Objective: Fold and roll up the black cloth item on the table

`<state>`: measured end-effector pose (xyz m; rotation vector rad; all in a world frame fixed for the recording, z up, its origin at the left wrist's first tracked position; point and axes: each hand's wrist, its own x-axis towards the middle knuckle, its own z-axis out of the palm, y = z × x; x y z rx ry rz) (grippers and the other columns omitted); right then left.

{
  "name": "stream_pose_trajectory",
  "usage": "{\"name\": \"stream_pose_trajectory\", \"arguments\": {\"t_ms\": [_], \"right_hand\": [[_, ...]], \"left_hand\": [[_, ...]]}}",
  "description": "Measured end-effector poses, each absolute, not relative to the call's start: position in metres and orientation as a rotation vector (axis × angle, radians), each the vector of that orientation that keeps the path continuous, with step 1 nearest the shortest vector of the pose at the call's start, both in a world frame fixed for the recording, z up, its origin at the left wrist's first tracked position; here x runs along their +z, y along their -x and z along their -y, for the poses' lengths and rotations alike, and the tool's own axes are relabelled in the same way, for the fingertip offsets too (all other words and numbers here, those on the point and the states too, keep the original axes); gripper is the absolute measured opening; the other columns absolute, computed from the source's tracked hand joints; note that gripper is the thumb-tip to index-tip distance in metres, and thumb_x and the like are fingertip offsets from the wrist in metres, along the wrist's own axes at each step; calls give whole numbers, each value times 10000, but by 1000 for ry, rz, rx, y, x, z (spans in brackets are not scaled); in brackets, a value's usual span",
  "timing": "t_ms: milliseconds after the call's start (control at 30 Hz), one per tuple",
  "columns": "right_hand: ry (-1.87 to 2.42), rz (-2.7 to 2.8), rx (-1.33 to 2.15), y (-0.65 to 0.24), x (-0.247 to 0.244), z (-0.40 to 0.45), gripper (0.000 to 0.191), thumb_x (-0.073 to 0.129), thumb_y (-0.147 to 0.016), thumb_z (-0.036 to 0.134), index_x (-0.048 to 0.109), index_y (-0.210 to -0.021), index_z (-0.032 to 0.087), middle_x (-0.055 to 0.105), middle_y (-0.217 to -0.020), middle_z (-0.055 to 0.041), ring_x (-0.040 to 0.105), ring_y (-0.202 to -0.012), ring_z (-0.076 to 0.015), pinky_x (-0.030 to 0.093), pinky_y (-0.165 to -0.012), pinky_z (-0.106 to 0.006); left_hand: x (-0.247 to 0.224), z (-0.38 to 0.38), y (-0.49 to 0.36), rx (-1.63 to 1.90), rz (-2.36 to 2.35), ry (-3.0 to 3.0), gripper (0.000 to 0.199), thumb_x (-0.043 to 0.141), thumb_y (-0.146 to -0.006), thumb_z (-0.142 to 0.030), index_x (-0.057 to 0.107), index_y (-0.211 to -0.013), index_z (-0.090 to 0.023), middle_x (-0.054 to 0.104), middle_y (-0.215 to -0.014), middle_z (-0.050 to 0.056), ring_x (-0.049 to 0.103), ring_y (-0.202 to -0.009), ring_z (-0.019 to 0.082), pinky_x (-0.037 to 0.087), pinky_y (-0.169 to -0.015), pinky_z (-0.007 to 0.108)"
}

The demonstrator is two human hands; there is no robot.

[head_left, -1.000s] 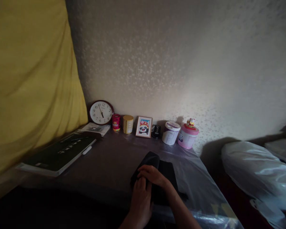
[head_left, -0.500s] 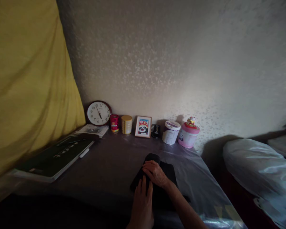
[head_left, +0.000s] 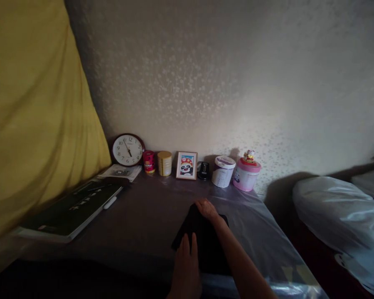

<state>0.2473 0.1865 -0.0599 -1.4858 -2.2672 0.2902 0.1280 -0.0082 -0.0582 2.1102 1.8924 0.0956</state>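
Observation:
Dark black cloth (head_left: 210, 245) lies on the plastic-covered table (head_left: 143, 216), near its front edge. My left hand (head_left: 186, 259) rests on the cloth's left part, fingers stretched out and slightly apart. Up at the cloth's far edge is my right hand (head_left: 207, 209), its fingers bent over the top of the fabric; they seem pressed together on it. My right forearm passes over the cloth's right side. Folds in the cloth are hard to make out in the dim light.
Along the wall stand a clock (head_left: 128, 150), a red can (head_left: 148, 162), a yellow can (head_left: 165, 163), a framed panda picture (head_left: 186, 165), a black object (head_left: 203, 170), a white tub (head_left: 223, 172) and a pink tub (head_left: 246, 175). A green board (head_left: 71, 209) lies left.
My right hand has moved away from my left hand, up to the cloth's far edge. The cloth's raised top fold now lies flatter. My left hand stays nearly in place.

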Motion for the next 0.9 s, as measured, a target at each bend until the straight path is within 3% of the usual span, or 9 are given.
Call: {"name": "stream_pose_trajectory", "arguments": {"t_ms": [167,367,467,600,700,900], "right_hand": [[1802,1828,323,-296,-53,-170,384,282,-906,288,599,-1076,154,614,-1089,-111,569,-1008,-194,396,-837,-277],[1932,1611,454,-351,-53,-112,430,295,-861,382,647,-884,136,654,-779,-89,611,-719,-176,429,-635,-250],[1923,1536,676,-351,-59,-86,447,336,-827,458,645,-860,137,641,-736,-72,601,-670,-173,425,-579,-248],[1845,1454,802,-338,-61,-63,539,403,-764,547,622,-1004,117,646,-821,-82,605,-745,-207,443,-610,-279],[1766,1409,829,-327,-58,-55,575,504,-694,549,613,-1007,79,654,-848,-105,605,-807,-246,455,-669,-311],[1429,1373,985,-302,-34,-54,453,587,-694,489,605,-950,115,650,-894,-88,601,-852,-245,467,-701,-313]], "left_hand": [[-53,10,-125,100,-1860,-2114,803,353,-697,33,7,-1405,-124,64,-1462,198,127,-1353,256,192,-1088,352],[-56,12,-120,179,-1802,-2142,819,431,-722,-51,-24,-1401,-95,56,-1466,202,119,-1356,248,182,-1091,330],[-58,12,-117,207,-1779,-2143,873,468,-691,-63,-36,-1402,-99,52,-1469,197,118,-1357,247,184,-1090,327],[-58,12,-117,201,-1777,-2147,905,465,-647,-25,-28,-1403,-91,60,-1466,206,141,-1353,252,200,-1082,322],[-58,12,-119,169,-1803,-2137,931,451,-612,27,-28,-1403,-90,67,-1462,215,156,-1349,254,210,-1077,316],[-63,10,-121,201,-1810,-2133,917,453,-617,18,-23,-1398,-51,84,-1456,227,158,-1347,262,201,-1083,324]]}}
